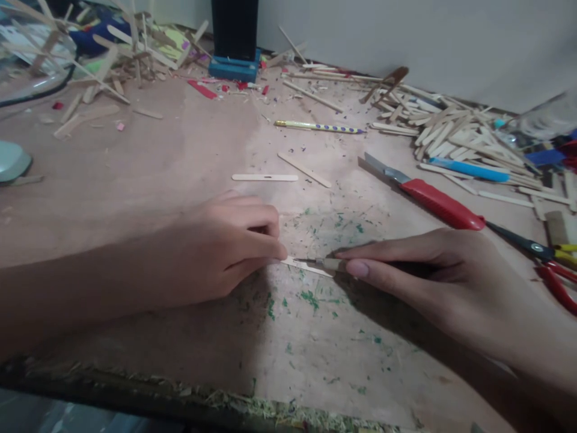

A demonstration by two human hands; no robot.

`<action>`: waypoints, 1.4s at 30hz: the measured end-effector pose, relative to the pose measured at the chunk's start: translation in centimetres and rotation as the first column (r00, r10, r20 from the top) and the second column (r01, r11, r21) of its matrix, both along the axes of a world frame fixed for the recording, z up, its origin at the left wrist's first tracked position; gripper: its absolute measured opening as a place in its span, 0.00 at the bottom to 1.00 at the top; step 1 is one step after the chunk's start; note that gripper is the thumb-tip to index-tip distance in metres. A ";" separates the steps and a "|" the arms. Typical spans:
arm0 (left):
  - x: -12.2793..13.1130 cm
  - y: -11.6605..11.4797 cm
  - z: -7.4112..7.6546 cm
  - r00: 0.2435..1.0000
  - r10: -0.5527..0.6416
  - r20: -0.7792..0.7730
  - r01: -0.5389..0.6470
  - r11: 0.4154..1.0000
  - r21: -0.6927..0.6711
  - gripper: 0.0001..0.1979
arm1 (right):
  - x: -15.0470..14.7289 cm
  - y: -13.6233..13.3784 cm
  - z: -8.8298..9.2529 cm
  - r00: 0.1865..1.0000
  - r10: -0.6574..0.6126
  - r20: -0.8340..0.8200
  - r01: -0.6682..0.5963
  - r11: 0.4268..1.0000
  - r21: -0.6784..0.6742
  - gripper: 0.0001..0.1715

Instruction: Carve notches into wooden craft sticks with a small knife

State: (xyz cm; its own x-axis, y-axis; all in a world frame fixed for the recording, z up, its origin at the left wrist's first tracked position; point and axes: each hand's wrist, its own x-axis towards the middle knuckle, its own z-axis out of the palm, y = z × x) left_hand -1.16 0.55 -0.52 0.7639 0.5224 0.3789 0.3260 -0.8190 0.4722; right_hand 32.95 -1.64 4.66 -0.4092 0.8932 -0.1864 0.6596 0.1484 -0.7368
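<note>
My left hand (243, 246) is closed, its fingertips pressing one end of a wooden popsicle stick (315, 269) against the table. Between thumb and fingers, my right hand (419, 270) pinches a small tool with a pale handle (334, 264) and a thin metal tip. That tip touches or hovers just over the stick, close to the left fingertips; I cannot tell which. Beyond the hands lie two more popsicle sticks, one flat with a dark slot or mark (265, 177) and one slanted (304, 170).
A red-handled utility knife (442, 204) and red-handled scissors (536, 248) lie at the right. A heap of popsicle sticks (451, 129) and a blue pen-like item (469, 169) are behind them. A patterned pencil (320, 127) and a dark block on a blue base (234, 66) sit farther back.
</note>
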 end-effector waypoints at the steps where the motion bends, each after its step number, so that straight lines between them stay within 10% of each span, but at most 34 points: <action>1: 0.0 0.0 0.0 1.000 0.002 -0.003 -0.002 1.000 -0.001 0.20 | 0.0 0.1 0.1 1.000 0.002 -0.003 -0.002 1.000 -0.001 0.22; 15: 0.1 -2.3 1.5 0.997 -0.080 0.022 0.082 0.985 -0.153 0.14 | 2.0 -0.3 0.3 0.999 0.042 0.001 -0.042 0.995 0.093 0.26; 21: -0.1 -1.9 1.2 0.997 0.069 -0.029 -0.067 0.995 0.081 0.15 | 2.5 -0.6 0.7 0.991 0.060 0.116 -0.091 0.955 0.282 0.25; 27: 0.4 -1.8 0.1 0.965 0.106 -0.241 -0.076 0.989 0.130 0.37 | 2.7 -0.7 0.3 0.983 0.170 0.066 -0.182 0.921 0.344 0.16; 42: 0.1 -2.0 0.7 0.964 0.037 -0.265 -0.045 0.999 -0.023 0.37 | 3.6 -0.3 -1.6 0.955 0.292 0.044 -0.293 0.916 0.274 0.29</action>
State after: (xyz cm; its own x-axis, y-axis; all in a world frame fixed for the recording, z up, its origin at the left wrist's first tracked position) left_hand -1.05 -1.50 0.13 0.8126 0.5629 0.1510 0.4752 -0.7900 0.3875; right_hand 36.58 -1.90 3.02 -0.6599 0.7499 0.0473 0.5577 0.5310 -0.6379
